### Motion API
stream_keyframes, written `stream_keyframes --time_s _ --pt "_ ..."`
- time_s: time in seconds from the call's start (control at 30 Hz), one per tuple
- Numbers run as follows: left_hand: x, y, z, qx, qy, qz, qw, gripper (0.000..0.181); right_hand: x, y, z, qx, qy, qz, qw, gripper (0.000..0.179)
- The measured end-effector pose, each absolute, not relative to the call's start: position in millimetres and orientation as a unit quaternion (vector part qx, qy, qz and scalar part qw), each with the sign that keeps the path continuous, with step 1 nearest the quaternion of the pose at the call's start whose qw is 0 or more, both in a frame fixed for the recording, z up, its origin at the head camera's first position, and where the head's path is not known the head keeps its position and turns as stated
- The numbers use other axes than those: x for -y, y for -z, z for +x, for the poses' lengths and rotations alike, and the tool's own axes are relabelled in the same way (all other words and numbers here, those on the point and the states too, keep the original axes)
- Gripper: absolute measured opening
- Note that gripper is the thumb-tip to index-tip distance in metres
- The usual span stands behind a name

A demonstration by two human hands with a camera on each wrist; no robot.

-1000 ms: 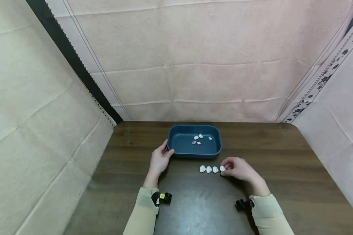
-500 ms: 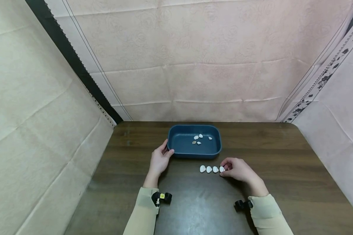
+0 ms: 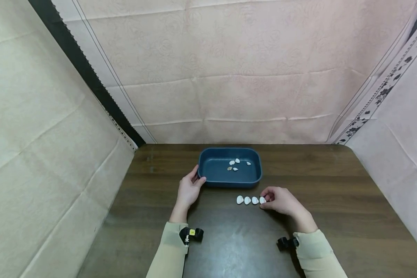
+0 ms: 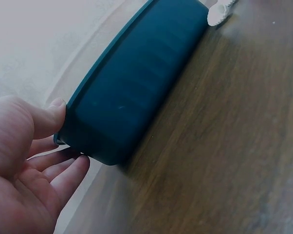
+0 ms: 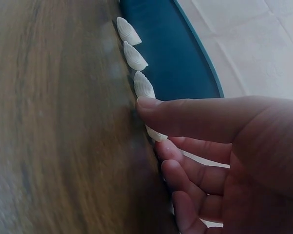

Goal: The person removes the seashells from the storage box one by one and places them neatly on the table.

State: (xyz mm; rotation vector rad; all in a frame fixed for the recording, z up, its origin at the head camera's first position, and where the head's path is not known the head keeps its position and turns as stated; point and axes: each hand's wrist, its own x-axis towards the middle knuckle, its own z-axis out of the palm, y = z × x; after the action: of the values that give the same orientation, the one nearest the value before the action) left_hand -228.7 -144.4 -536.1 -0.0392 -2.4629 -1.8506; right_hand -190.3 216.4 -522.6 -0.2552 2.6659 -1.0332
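A blue rectangular tray (image 3: 215,174) stands on the table, with several small shells (image 3: 232,162) lying in it. My left hand (image 3: 189,190) grips the tray's left end. In the left wrist view its thumb rests against the rim and the fingers reach round the corner. In front of the tray, white ribbed seashells (image 3: 247,200) lie in a short row from left to right. At the row's right end my right hand (image 3: 282,200) pinches a seashell (image 5: 157,135) between thumb and forefinger, down at the table. The thumb covers much of that shell in the right wrist view.
The brown wooden table (image 3: 333,200) extends on both sides of the tray. Pale cloth (image 3: 246,96) hangs behind and at both sides. Black cameras (image 3: 196,234) are strapped to both wrists.
My right hand has shifted very slightly left with its seashell, closer to the neighbouring one. The left hand and the tray have stayed put.
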Motion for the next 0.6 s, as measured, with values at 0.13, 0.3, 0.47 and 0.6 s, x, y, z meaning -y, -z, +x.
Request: stream_keyframes --time_s 0.13,0.3,0.47,0.6 --pt "144.7 536.9 -229.2 0.799 0.6 -0.013 0.032 0.062 -217.2 522.5 -190.9 -0.918 0.36 -0.092 0.136 0.028" --pt "144.4 536.8 -229.6 0.799 0.601 -0.009 0.031 0.061 -218.8 522.8 -191.6 -0.918 0.36 -0.09 0.142 0.03" --pt "143.9 535.8 -229.6 0.797 0.603 -0.004 0.029 0.061 -220.1 524.1 -192.2 -0.917 0.363 -0.099 0.136 0.03" --pt "143.9 535.9 -229.6 0.795 0.606 -0.004 0.028 0.061 -221.0 523.5 -192.1 -0.914 0.367 -0.1 0.139 0.03"
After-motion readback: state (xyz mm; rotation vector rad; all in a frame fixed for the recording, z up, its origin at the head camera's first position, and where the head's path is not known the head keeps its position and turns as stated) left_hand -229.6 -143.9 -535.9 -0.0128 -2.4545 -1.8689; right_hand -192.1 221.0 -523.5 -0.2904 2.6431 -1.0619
